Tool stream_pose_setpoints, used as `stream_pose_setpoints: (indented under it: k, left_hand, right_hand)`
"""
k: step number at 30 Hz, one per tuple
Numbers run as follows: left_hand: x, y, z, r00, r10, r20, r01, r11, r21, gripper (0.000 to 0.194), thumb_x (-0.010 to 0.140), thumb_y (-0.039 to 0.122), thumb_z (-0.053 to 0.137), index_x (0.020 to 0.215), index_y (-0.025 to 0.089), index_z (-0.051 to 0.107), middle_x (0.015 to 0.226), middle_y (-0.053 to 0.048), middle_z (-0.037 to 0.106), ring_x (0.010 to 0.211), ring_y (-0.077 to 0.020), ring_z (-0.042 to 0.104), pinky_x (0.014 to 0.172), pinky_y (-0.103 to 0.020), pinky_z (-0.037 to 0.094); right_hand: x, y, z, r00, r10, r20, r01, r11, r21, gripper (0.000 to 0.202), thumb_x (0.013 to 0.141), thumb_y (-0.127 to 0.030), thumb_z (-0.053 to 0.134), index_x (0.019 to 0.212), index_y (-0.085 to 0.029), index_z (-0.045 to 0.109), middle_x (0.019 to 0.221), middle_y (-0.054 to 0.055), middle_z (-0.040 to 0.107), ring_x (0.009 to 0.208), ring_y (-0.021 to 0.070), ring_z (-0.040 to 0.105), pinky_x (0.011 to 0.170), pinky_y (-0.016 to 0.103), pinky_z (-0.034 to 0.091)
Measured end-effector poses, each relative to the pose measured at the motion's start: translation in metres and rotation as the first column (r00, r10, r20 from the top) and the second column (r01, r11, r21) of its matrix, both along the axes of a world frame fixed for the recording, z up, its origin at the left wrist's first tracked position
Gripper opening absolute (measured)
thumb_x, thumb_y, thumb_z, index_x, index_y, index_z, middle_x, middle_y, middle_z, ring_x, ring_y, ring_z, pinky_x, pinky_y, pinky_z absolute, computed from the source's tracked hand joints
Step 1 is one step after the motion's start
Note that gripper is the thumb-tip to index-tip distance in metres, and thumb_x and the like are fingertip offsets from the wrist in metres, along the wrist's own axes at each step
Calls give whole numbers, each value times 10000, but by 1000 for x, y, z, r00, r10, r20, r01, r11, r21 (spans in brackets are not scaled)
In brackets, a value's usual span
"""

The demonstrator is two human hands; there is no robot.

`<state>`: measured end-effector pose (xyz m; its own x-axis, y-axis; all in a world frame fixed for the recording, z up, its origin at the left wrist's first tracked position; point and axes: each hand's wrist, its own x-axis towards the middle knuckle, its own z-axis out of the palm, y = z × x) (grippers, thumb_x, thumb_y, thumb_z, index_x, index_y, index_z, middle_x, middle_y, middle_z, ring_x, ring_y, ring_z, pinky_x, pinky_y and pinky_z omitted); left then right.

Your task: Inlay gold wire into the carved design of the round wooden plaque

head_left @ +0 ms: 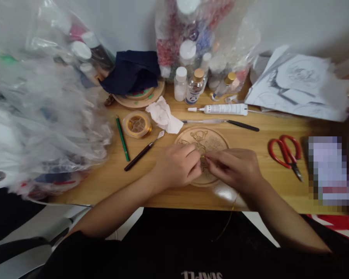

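Note:
A round wooden plate [189,135] lies on the table, with line drawings and gold wire shapes [198,135] on its face. Over its left part my left hand [178,162] is closed, its fingertips pinching the thin gold wire. My right hand [238,166] meets it from the right, thumb and fingers pinched on the same gold wire [232,209], whose loose end trails down past the table's front edge. Both hands hide the middle of the plate. A small bent piece of wire shows between the fingertips.
Left of the plate lie a wire spool [137,124], a crumpled tissue [165,116], a dark-handled spatula [139,155] and a green pencil [122,139]. Behind are tweezers [241,124], a glue tube [225,109] and bottles [194,87]. Red-handled cutters [286,153] and a blurred phone [330,170] sit right.

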<state>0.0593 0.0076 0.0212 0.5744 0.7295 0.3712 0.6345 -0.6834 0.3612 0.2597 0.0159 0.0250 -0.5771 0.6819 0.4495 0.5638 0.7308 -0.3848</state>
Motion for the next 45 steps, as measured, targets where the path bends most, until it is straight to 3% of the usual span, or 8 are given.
stream_pose_setpoints:
  k: [7, 16, 25, 36, 45]
  left_hand:
    - [0, -1, -2, 1000, 12, 20, -13, 999, 52, 296, 903, 161, 408, 649, 167, 561, 626, -11, 519, 589, -132, 458, 564, -274, 359]
    - [0, -2, -5, 999, 35, -21, -35, 999, -2, 276, 903, 184, 398, 699, 164, 583, 659, -16, 537, 616, -139, 484, 567, -282, 386]
    - [1, -1, -11, 998, 62, -3, -61, 995, 76, 311, 938, 226, 381, 723, 168, 598, 665, -12, 563, 620, -132, 500, 580, -272, 388]
    - [4, -2, -12, 989, 85, 118, -108, 972, 209, 301, 895, 188, 414, 633, 179, 561, 605, 5, 545, 560, -124, 458, 541, -269, 371]
    - [1, 0, -10, 999, 45, 4, -45, 995, 88, 337, 942, 207, 360, 697, 175, 588, 647, -5, 565, 628, -129, 506, 618, -274, 391]
  right_hand:
    - [1, 0, -3, 999, 38, 11, -38, 999, 11, 73, 897, -143, 601, 892, -168, 670, 571, -42, 649, 483, 81, 591, 480, 209, 451]
    - [1, 1, -4, 999, 28, -19, -27, 998, 60, 87, 881, -117, 616, 912, -180, 667, 618, -21, 703, 515, 100, 643, 485, 211, 476]
    - [5, 1, -3, 999, -28, -35, 30, 997, 64, 113, 917, -201, 599, 869, -210, 700, 602, -18, 697, 464, 110, 614, 435, 233, 443]
    - [3, 2, -3, 1000, 7, -23, -6, 999, 41, 89, 901, -181, 619, 887, -187, 707, 609, -12, 705, 470, 106, 633, 446, 211, 456]
    - [7, 2, -6, 1000, -8, -19, 10, 997, 71, 72, 902, -194, 629, 917, -215, 696, 659, -11, 733, 498, 122, 654, 463, 229, 465]
